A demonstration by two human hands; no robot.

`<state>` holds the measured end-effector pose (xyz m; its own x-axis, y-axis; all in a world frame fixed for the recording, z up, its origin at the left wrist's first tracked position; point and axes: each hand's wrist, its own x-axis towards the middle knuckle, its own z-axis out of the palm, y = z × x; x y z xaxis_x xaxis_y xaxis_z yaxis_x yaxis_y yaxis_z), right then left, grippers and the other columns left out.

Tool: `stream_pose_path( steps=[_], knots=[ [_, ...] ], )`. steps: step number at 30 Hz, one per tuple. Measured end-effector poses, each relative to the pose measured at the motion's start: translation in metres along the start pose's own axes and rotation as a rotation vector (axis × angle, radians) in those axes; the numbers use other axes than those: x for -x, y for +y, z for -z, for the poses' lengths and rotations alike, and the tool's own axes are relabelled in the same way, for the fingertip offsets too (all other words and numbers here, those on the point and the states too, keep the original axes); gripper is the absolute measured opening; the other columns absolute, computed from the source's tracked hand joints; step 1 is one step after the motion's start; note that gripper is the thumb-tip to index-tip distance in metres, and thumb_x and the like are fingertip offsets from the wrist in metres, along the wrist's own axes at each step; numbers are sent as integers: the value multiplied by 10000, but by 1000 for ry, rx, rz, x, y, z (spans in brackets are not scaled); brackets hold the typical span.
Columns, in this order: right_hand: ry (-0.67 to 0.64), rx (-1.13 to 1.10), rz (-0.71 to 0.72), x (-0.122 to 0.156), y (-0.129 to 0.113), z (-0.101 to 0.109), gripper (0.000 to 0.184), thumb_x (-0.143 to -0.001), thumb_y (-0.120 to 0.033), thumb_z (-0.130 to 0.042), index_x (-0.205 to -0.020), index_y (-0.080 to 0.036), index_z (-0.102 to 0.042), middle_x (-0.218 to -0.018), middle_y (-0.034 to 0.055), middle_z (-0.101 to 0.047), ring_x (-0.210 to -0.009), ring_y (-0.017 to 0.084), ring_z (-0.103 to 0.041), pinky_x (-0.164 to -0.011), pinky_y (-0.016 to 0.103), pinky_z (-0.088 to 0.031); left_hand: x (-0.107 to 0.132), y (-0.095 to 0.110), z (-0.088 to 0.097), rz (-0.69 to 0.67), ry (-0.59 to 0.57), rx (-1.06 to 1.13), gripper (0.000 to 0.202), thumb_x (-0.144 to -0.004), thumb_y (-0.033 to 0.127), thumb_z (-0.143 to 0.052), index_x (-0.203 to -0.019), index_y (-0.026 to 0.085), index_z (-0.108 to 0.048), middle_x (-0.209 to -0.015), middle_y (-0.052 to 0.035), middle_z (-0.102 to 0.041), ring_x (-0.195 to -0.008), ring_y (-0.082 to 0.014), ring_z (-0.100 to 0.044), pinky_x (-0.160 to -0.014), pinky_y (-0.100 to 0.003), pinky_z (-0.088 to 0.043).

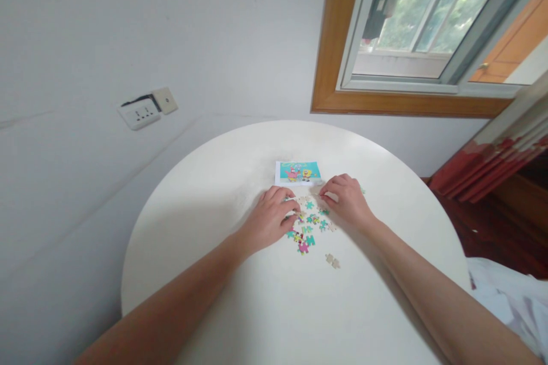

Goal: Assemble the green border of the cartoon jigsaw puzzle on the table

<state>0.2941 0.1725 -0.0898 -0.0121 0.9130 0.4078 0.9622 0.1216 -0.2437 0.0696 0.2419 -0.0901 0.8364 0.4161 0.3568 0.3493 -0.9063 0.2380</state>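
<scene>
Loose jigsaw puzzle pieces (309,240) lie in a small heap between my hands, some showing teal, pink and yellow print, others pale backs. At the heap's left edge is my left hand (270,215), its fingers curved and apart over the pieces, with nothing visibly gripped. My right hand (346,198) is at the upper right of the heap, thumb and forefinger pinched on a pale jigsaw piece (315,190), which is partly hidden. Just beyond both hands lies a printed picture card (298,173) with cartoon figures on a teal background.
Everything rests on a round white table (205,199). Two pale pieces (332,260) lie apart, nearer me. A teal piece (363,190) shows beyond my right wrist. The wall has a socket (140,114); a wood-framed window (402,102) and a red-and-cream curtain (483,159) are at right.
</scene>
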Motion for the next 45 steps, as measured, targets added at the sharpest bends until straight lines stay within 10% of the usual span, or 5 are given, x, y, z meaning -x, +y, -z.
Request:
stream_pose_path(
  steps=[13,30,36,45],
  knots=[
    [-238,5,157,8,7,18,166,-826,-333,-630,-956,-293,-724,-926,35,-661,-911,213,-515,-789,333,-339,-3,1,0,9,7,-6,138,-894,222,-504,-926,224,-638,-1073,-46,-557,-1064,-225,-452,-945,-400,-377],
    [-110,14,-52,3,-2,13,154,-822,-363,-619,-831,-235,-704,-1010,78,-598,-970,250,-489,-825,380,-359,-5,-11,-1,57,178,33,192,-859,181,-530,-1035,210,-602,-1033,-59,-562,-1034,-230,-484,-932,-394,-404],
    [-475,-257,104,16,5,50,150,-789,-226,-632,-920,-217,-705,-912,54,-646,-897,196,-566,-845,326,-411,-3,-22,-2,68,215,61,185,-857,163,-518,-1011,209,-609,-995,-55,-558,-990,-218,-497,-900,-375,-413],
    [-556,-302,70,16,0,46,112,-759,-198,-630,-847,-178,-695,-899,65,-638,-869,190,-578,-802,304,-440,-2,-22,2,99,222,74,193,-852,146,-515,-1008,210,-607,-1009,-58,-554,-1012,-222,-494,-924,-384,-403]
  ],
)
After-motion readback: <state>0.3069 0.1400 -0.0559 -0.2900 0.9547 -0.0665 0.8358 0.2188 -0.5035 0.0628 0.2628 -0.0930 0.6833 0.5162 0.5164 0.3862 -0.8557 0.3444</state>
